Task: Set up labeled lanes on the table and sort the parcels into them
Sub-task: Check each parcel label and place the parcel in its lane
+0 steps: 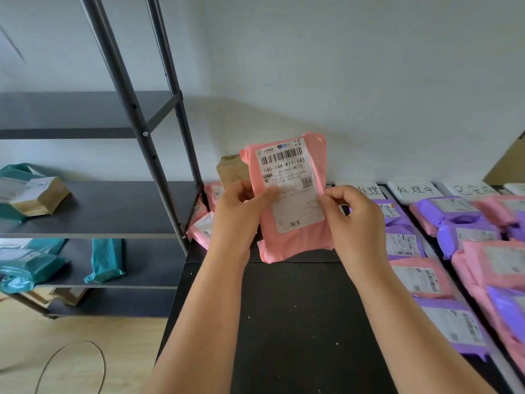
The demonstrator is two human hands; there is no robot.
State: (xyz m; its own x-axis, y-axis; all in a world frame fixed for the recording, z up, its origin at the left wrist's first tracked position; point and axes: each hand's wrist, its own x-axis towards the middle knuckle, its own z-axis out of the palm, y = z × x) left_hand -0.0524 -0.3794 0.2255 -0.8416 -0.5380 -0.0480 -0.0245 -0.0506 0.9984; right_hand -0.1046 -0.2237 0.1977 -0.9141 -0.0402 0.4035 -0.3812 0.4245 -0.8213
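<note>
Black table [298,322], shelving [113,211], pink parcel [298,241].

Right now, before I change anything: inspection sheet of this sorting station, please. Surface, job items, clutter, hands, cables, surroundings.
Surface: black table, a few white specks on the near part.
Job's things: pink parcel held up, shipping label facing the camera; sorted parcels, pink and purple, lie in rows on the right below handwritten lane labels.
Clutter: loose pink pile and a cardboard box at the table's far left.
Hands: left hand grips the parcel's left edge; right hand pinches its right edge.
Cables: thin wire loop on the wooden floor, left.
Surroundings: dark shelf rack on the left holding teal bags; white wall behind.
</note>
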